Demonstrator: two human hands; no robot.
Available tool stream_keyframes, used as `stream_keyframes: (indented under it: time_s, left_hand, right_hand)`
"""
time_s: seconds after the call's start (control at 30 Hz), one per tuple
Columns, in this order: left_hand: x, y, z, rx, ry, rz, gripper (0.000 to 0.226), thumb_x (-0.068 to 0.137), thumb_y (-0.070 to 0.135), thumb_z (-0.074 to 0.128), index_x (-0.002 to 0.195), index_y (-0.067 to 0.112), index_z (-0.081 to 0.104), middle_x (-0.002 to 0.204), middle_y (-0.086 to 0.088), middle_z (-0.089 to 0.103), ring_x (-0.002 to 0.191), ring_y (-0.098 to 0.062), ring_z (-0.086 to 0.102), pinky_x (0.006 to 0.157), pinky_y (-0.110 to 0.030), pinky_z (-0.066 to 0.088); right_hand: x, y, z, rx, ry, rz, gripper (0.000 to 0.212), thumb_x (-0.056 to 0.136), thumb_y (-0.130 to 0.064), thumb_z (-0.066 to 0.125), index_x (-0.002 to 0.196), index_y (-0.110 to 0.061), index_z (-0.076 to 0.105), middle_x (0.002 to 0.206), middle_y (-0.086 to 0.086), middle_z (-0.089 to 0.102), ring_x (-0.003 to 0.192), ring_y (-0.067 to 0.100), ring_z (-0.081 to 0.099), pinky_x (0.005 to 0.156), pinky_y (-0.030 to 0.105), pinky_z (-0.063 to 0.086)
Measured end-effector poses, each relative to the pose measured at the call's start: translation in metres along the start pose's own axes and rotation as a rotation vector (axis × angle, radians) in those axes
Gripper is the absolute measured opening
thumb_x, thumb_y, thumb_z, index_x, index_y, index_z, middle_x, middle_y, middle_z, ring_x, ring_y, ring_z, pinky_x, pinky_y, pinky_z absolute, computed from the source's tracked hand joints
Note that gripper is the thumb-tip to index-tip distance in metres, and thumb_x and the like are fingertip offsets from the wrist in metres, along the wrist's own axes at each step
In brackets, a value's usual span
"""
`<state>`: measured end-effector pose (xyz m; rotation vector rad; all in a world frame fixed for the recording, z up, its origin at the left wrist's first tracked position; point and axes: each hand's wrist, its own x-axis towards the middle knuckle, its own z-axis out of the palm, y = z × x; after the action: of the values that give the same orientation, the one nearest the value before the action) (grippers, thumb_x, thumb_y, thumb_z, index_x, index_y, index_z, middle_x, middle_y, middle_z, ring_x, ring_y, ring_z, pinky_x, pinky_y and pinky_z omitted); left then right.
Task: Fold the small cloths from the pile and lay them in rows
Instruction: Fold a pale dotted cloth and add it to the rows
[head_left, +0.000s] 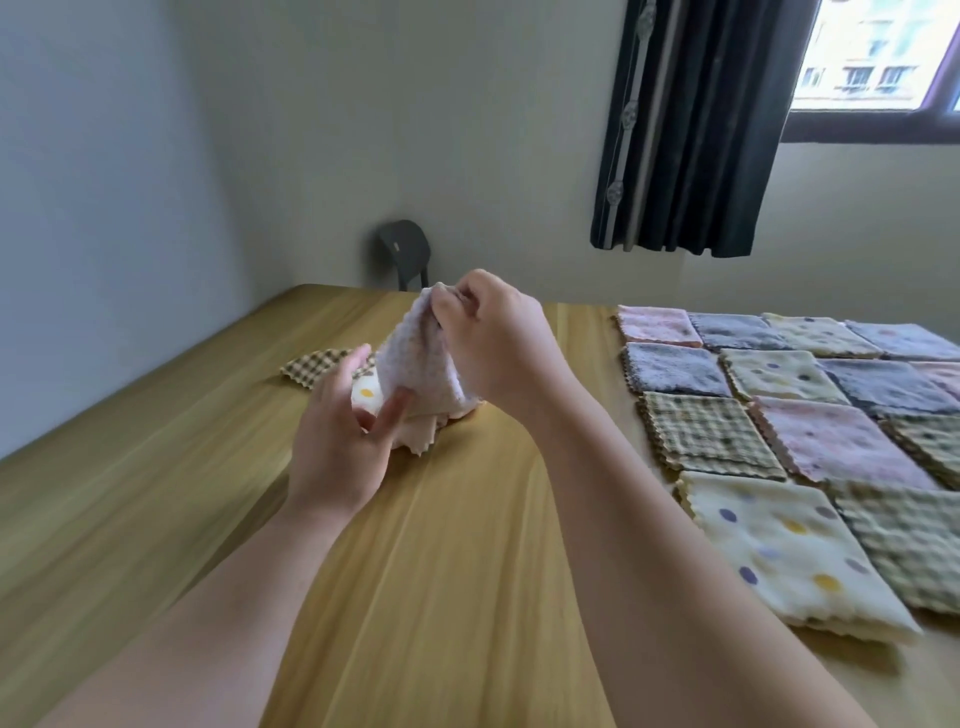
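Pale grey wall (104, 182) fills left of frame, meets beige back wall (415, 130) at corner left of centre. Light wood-grain table (441, 571) spans lower half. Dark chair (404, 252) behind table's far edge, centre, against back wall. Black pleated curtain (691, 130) hangs upper right. Dark-framed window (872, 52) in top right corner, bright daylight, building facade outside.

Both bare forearms reach forward. The right grip (493, 343) is raised, fingertips pinching a small cloth (421, 358); the left grip (337, 436) sits lower, fingers loosely spread.
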<state>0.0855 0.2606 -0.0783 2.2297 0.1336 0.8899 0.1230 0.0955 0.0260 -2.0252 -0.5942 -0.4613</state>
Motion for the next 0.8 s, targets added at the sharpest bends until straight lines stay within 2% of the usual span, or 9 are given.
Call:
stream_keyframes:
  time_s: [0.07,0.1,0.17,0.3,0.4,0.5,0.63,0.73,0.8]
  left_hand:
    - [-0.004,0.004,0.001,0.021,0.001,0.074,0.031,0.096,0.047,0.061,0.111,0.02,0.064,0.082,0.011,0.061,0.071,-0.009,0.056,0.066,-0.027,0.04]
    - [-0.006,0.006,0.002,0.025,0.009,0.115,0.019,0.097,0.038,0.063,0.092,0.019,0.062,0.072,0.012,0.055,0.065,-0.006,0.052,0.062,-0.029,0.037]
    - [-0.009,0.01,0.002,0.018,0.017,0.162,0.025,0.097,0.026,0.064,0.076,0.018,0.053,0.066,0.01,0.05,0.061,-0.006,0.048,0.056,-0.03,0.034]
    - [-0.01,0.014,0.002,-0.045,0.01,0.172,0.022,0.101,0.027,0.059,0.081,0.016,0.059,0.067,0.01,0.055,0.062,-0.009,0.051,0.055,-0.022,0.037]
    - [-0.01,0.016,0.0,-0.1,0.012,0.148,0.018,0.103,0.032,0.055,0.092,0.02,0.064,0.07,0.014,0.06,0.066,-0.006,0.056,0.057,-0.015,0.037]
    - [-0.01,0.019,-0.002,-0.107,0.021,0.148,0.022,0.105,0.034,0.051,0.094,0.02,0.064,0.073,0.015,0.061,0.07,-0.004,0.057,0.059,-0.014,0.037]
    - [-0.007,0.025,-0.005,-0.063,0.051,0.211,0.031,0.103,0.041,0.045,0.095,0.019,0.065,0.082,0.022,0.059,0.08,-0.001,0.055,0.07,-0.02,0.038]
    - [0.0,0.041,-0.017,-0.135,0.092,0.165,0.04,0.098,0.05,0.043,0.099,0.018,0.067,0.087,0.023,0.062,0.084,-0.008,0.057,0.074,-0.028,0.042]
    - [0.008,0.058,-0.027,-0.227,0.044,0.167,0.032,0.099,0.048,0.05,0.098,0.022,0.067,0.082,0.013,0.068,0.078,-0.007,0.061,0.07,-0.026,0.046]
  right_hand:
    - [0.0,0.002,-0.004,-0.033,0.028,0.009,0.042,0.102,-0.037,0.049,0.068,-0.014,0.042,0.063,-0.007,0.048,0.056,0.009,0.043,0.051,0.019,0.035]
    - [0.001,0.003,-0.006,-0.044,0.041,0.01,0.045,0.102,-0.038,0.049,0.065,-0.015,0.038,0.059,-0.008,0.043,0.052,0.009,0.039,0.048,0.018,0.032]
    - [0.003,0.004,-0.013,-0.061,0.066,0.013,0.048,0.102,-0.039,0.051,0.064,-0.015,0.036,0.056,-0.008,0.039,0.047,0.007,0.037,0.045,0.018,0.031]
    - [0.008,0.005,-0.028,-0.05,0.112,0.074,0.047,0.099,-0.041,0.055,0.064,-0.013,0.04,0.056,-0.004,0.04,0.049,0.01,0.038,0.045,0.021,0.031]
    - [0.007,0.008,-0.035,0.018,0.093,0.128,0.046,0.099,-0.04,0.056,0.065,-0.013,0.041,0.062,0.003,0.047,0.05,0.026,0.056,0.045,0.026,0.039]
    - [0.002,0.008,-0.044,-0.039,0.045,0.137,0.046,0.101,-0.044,0.052,0.069,-0.012,0.043,0.069,0.008,0.056,0.047,0.027,0.064,0.039,0.025,0.04]
    - [-0.009,0.004,-0.06,-0.038,-0.032,0.145,0.048,0.104,-0.046,0.048,0.077,-0.006,0.048,0.075,0.012,0.064,0.043,0.025,0.066,0.042,0.038,0.051]
    - [-0.023,-0.001,-0.076,-0.031,-0.067,0.162,0.047,0.105,-0.048,0.044,0.076,-0.011,0.046,0.071,0.005,0.06,0.041,0.025,0.065,0.038,0.03,0.045]
    - [-0.029,-0.002,-0.089,-0.066,-0.044,0.169,0.047,0.105,-0.048,0.042,0.075,-0.012,0.045,0.066,0.003,0.056,0.037,0.022,0.061,0.036,0.024,0.039]
